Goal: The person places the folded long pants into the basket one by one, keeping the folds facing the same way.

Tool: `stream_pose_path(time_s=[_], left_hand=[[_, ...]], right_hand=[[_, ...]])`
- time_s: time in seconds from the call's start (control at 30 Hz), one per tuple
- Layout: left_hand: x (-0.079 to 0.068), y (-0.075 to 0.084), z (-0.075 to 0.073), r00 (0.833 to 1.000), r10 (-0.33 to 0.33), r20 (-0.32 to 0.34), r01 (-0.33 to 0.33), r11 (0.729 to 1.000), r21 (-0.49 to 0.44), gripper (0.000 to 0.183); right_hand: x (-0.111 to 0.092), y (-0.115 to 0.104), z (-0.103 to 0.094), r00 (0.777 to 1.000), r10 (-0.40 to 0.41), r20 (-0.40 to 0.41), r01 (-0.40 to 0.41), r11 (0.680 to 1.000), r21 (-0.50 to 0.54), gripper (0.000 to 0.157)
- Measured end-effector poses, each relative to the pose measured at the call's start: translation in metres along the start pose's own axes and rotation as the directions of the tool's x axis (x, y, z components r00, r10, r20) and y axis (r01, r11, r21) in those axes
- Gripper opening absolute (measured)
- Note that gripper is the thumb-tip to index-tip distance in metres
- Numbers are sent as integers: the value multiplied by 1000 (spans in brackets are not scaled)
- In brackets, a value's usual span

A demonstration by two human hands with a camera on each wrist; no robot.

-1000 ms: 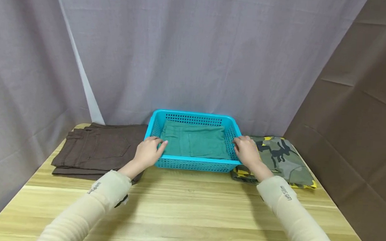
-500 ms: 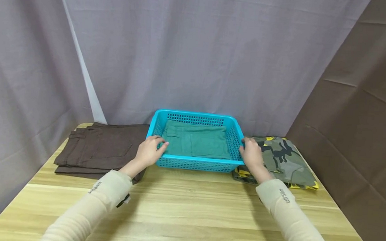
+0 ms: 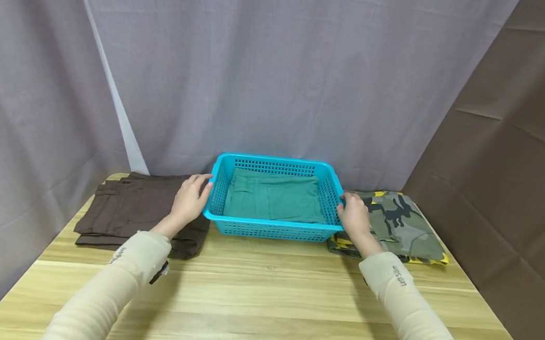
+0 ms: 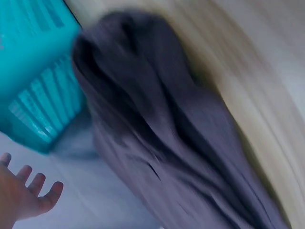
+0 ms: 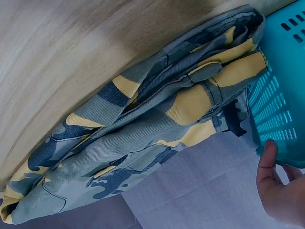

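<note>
A blue plastic basket [image 3: 273, 230] with a perforated wall stands at the back of the table, holding folded green pants [image 3: 275, 197]. My left hand [image 3: 190, 199] is just outside its left rim, over the folded brown pants [image 3: 134, 208]. In the left wrist view the fingers of that hand [image 4: 26, 193] are spread and relaxed, apart from the basket [image 4: 28, 76]. At the right rim my right hand [image 3: 355, 216] holds the basket edge; the right wrist view has its thumb [image 5: 268, 160] at the rim. Camouflage pants [image 3: 400, 224], folded, lie beneath that arm.
The wooden table [image 3: 265, 289] extends toward me in front of the basket. A grey curtain [image 3: 278, 77] hangs close behind, and a brown cloth wall [image 3: 503, 153] borders the right side. Both folded piles lie right beside the basket's ends.
My left hand has let go of the basket's left rim and moved outward to the left. The right hand has shifted slightly outward along the right rim. The basket has barely moved.
</note>
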State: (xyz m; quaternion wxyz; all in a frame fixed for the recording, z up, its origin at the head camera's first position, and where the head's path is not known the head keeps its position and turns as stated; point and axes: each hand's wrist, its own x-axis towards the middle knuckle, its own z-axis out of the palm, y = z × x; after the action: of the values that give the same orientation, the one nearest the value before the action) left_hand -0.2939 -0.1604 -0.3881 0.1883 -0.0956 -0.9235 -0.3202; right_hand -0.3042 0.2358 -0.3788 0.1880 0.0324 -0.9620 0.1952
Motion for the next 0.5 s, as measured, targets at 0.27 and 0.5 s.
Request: stream_pose_path(time_s=[0.27, 0.5], left_hand=[[9, -37, -15, 987, -108, 116, 69, 953, 296, 44], [3, -63, -26, 924, -256, 284, 130, 910, 394, 63]], right_hand=[[-1, 0, -2, 1000, 10, -6, -10, 1000, -12, 28], [-2, -2, -1, 1000, 19, -5, -19, 1000, -19, 28]])
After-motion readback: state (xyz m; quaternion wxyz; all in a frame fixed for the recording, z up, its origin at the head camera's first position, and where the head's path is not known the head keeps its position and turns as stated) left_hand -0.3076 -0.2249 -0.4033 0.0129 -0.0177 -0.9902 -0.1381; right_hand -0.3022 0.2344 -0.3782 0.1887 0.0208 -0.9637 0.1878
